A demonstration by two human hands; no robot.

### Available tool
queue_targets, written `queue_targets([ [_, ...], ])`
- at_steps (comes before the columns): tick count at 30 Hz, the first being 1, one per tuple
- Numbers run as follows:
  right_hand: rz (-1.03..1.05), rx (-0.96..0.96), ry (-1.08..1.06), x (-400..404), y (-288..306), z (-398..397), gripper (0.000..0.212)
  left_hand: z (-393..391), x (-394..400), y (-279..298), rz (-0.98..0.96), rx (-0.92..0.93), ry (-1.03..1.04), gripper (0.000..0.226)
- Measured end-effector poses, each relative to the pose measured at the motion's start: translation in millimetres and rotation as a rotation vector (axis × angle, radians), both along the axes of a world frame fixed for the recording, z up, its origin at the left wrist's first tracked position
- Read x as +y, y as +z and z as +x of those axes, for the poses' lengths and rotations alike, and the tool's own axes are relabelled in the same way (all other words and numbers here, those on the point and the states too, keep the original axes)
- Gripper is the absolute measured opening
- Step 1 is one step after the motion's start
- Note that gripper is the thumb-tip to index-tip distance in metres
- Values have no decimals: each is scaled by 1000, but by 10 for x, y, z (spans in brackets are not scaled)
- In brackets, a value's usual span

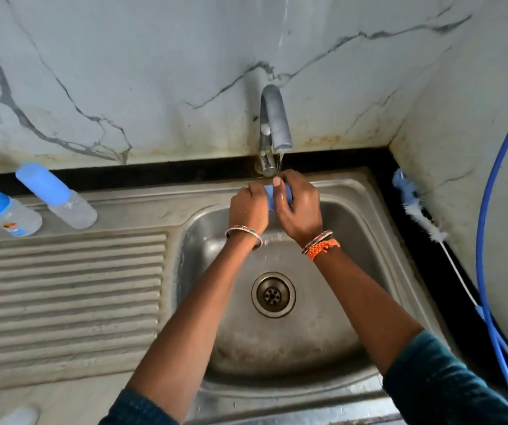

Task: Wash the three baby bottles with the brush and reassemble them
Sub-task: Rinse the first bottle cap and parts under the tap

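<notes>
Far left on the steel drainboard [69, 289], a baby bottle with a rounded blue cap [4, 210] lies tilted on the flat strip above the ridges, and just beside it a second bottle with a taller pale-blue cap [58, 196] leans the same way, cap end towards the marble wall [124, 72]. Down in the bottom-left corner sits something clear and blurred — too soft to say what it is. Moving across to the sink basin [308, 342], both hands are up at the back rim under the tap [274, 124], and a thin stream of water is running down onto them. The left hand [248, 210], bangle on the wrist, has its fingers curled round one end of a small blue piece [272, 196]; the right hand [300, 207], with a bangle and an orange thread band, curls round the other end, thumb laid across the top of it. Most of that blue piece is hidden by the fingers, so whether it is a cap or a collar cannot be told. The drain [273, 295] sits below, well clear of the hands. Over on the right, the bottle brush [415, 207] lies on the black counter edge [449, 286] against the side wall — blue-and-white bristles at the far end, thin wire handle running back towards the viewer — and a blue hose [488, 210] curves down past it.
</notes>
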State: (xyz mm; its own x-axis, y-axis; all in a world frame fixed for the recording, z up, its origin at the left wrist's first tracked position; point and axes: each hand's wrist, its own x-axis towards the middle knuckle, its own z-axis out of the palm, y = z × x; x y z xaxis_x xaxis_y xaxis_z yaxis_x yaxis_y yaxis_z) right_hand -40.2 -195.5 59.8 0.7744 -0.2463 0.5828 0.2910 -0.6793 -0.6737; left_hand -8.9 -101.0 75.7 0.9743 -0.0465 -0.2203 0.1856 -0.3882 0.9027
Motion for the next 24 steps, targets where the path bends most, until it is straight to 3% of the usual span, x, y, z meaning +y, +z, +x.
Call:
queue_targets([
  [3, -151, -128, 114, -55, -68, 51, 27, 56, -11, 12, 37, 142, -111, 44],
  [5, -52, -76, 114, -47, -68, 92, 27, 52, -8, 53, 139, 57, -91, 45],
  [7, 314, 94, 26, 65, 8, 142, 28, 33, 14, 67, 253, -295, 6, 51],
  [10, 1007, 567, -52, 151, 126, 232, 34, 69, 119, -112, 444, -888, -119, 40],
  [12, 1223, 844, 73, 70, 147, 213, 35, 155, 237, -310, 479, -1094, -260, 33],
  [14, 1230, 872, 116, 41, 178, 181, 33, 159, 294, -389, 420, -1123, -311, 29],
  [16, 933, 716, 15, 124, 211, 165, 32, 65, 183, -363, 207, -836, -207, 26],
  [19, 233, 324, -174, 235, 176, 137, 30, -27, -74, -99, -597, 92, 132, 38],
  [20, 67, 210, -188, 222, 171, 115, 32, -29, -96, -59, -734, 354, 162, 43],
  [22, -199, 46, -84, 135, 151, 63, 35, -14, -22, -89, -714, 609, 111, 51],
  [24, -361, 42, 32, 75, 154, 19, 40, -14, 67, -108, -678, 712, 57, 50],
])
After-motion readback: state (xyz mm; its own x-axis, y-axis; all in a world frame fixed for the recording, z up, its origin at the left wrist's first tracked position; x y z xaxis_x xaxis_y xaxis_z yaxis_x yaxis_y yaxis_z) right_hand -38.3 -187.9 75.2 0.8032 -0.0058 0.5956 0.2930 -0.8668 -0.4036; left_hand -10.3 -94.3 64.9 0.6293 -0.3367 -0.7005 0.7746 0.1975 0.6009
